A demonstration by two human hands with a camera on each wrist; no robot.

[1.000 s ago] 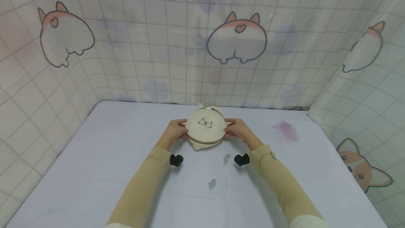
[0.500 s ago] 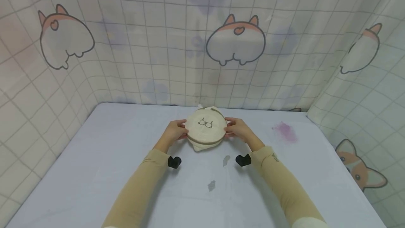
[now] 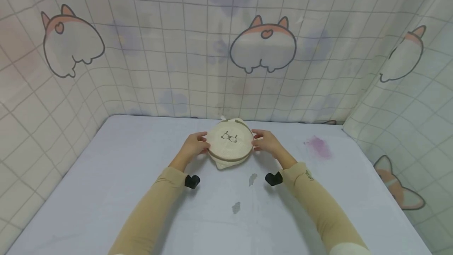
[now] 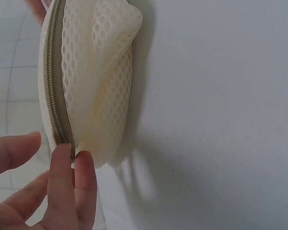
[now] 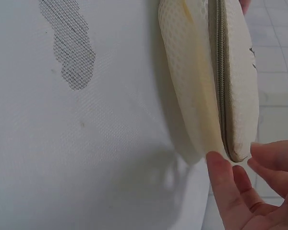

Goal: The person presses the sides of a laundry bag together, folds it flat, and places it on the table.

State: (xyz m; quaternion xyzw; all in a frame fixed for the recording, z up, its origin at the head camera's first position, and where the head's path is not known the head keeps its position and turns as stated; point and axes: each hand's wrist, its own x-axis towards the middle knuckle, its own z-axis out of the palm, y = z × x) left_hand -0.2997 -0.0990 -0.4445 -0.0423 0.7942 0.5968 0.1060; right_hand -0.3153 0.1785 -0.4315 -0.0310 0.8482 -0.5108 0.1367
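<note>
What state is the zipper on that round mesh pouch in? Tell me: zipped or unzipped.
Zipped, where visible. On the mesh pouch, the zipper teeth run closed in both wrist views; the far side is hidden.

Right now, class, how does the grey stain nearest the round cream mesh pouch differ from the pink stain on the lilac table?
The grey stain is small and narrow; the pink stain is broader. The grey stain lies just in front of the round cream mesh pouch, between the two forearms; the pink stain lies out to the right, beyond the right hand. Both are flat marks on the lilac table.
</note>
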